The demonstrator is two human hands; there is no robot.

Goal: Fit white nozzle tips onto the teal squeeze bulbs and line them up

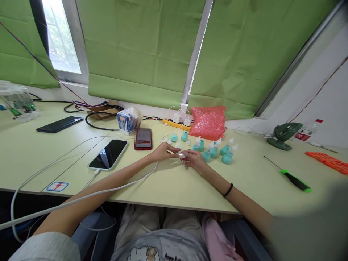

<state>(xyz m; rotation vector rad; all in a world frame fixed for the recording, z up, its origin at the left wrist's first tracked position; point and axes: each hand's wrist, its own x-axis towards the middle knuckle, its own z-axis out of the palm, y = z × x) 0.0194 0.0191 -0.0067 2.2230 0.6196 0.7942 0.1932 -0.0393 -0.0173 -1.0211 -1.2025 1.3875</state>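
Our grey printed shirt [163, 244] sits closest, at six o'clock from our hands. Our left hand [164, 152] and right hand [195, 160] both pinch a small whitish piece [181, 155] between fingertips over the pale tabletop [168, 192]; its shape is too small to tell. Teal bulbs with clear tips [227, 158] stand near, between two and three o'clock; we see a tipless teal bulb [184, 136] at twelve, a red bubble-wrap pouch [208, 122] at one, a white-edged phone [108, 155] at nine.

Left hand [163, 151] and right hand [195, 160] hold 1 small white piece [181, 155] — teal bulbs [227, 158] stand nearby.
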